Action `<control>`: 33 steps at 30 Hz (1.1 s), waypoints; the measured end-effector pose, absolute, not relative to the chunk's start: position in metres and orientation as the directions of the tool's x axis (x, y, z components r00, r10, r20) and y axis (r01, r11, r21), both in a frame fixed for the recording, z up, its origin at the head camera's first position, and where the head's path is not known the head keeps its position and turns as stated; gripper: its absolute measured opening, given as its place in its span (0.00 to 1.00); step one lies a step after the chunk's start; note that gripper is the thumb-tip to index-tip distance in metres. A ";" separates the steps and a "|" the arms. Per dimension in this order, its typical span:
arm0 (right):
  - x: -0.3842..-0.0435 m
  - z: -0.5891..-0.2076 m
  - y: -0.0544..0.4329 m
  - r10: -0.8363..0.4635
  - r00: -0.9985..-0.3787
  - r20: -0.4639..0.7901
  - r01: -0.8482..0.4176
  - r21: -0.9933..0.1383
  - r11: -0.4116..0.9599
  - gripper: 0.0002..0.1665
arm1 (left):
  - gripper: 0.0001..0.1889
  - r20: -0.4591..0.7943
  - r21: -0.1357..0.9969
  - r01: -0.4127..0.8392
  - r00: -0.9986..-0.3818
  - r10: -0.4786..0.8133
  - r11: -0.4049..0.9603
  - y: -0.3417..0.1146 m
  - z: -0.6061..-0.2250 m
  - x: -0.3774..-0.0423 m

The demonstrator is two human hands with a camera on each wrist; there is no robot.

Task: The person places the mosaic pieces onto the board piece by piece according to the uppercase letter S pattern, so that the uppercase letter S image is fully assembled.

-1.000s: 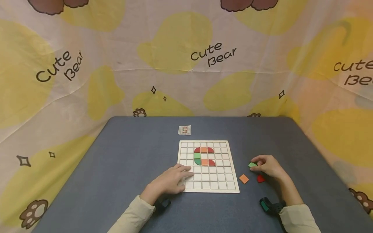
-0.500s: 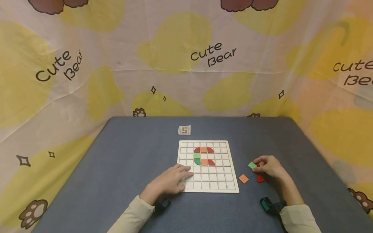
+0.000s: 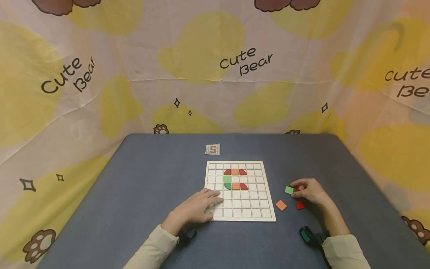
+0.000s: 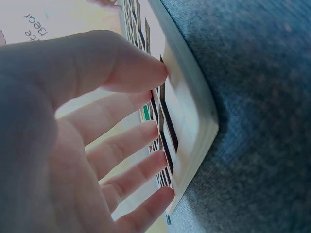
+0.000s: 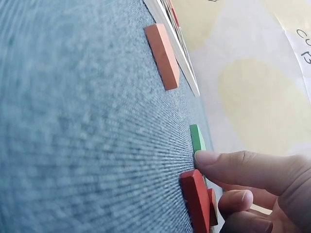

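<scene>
My left hand rests on the near left part of a white gridded board. In the left wrist view its thumb and spread fingers touch the board's edge and grid. My right hand, right of the board, pinches a small green square tile at table level between thumb and index finger. In the right wrist view the thumb tip lies against the green tile. A red piece lies just below that hand, and another reddish piece is partly hidden under its fingers. An orange square tile lies between hand and board.
On the board, red, orange and green pieces form a C-like shape. A small card with an S-like figure on a grid lies behind the board. The dark blue-grey table ends at a patterned cloth.
The green tile has turned a little under my right fingertips and shows more of its top. A reddish piece has come into sight behind those fingers. My left hand has stayed put.
</scene>
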State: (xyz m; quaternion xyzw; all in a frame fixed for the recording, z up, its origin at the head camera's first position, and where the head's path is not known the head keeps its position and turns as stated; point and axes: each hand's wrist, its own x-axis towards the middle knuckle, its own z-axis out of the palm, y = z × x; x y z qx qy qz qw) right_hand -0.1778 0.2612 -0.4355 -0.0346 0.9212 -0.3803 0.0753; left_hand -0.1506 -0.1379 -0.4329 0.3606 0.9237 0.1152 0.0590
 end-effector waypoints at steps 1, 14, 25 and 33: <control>-0.178 -0.435 0.261 -0.115 -0.986 -0.119 0.002 -0.704 0.710 0.23 | 0.26 -0.027 0.255 0.651 -0.734 0.678 0.715 -0.138 -0.433 -0.151; -0.178 -0.435 0.264 -0.096 -0.987 -0.127 0.023 -0.712 0.702 0.20 | 0.26 -0.015 0.255 0.660 -0.729 0.685 0.707 -0.138 -0.432 -0.151; -0.179 -0.438 0.265 -0.115 -0.989 -0.094 -0.011 -0.723 0.690 0.20 | 0.26 -0.008 0.253 0.663 -0.727 0.686 0.705 -0.138 -0.431 -0.150; -0.178 -0.437 0.262 -0.108 -0.989 -0.104 -0.006 -0.691 0.723 0.18 | 0.26 -0.024 0.263 0.652 -0.732 0.681 0.711 -0.138 -0.430 -0.150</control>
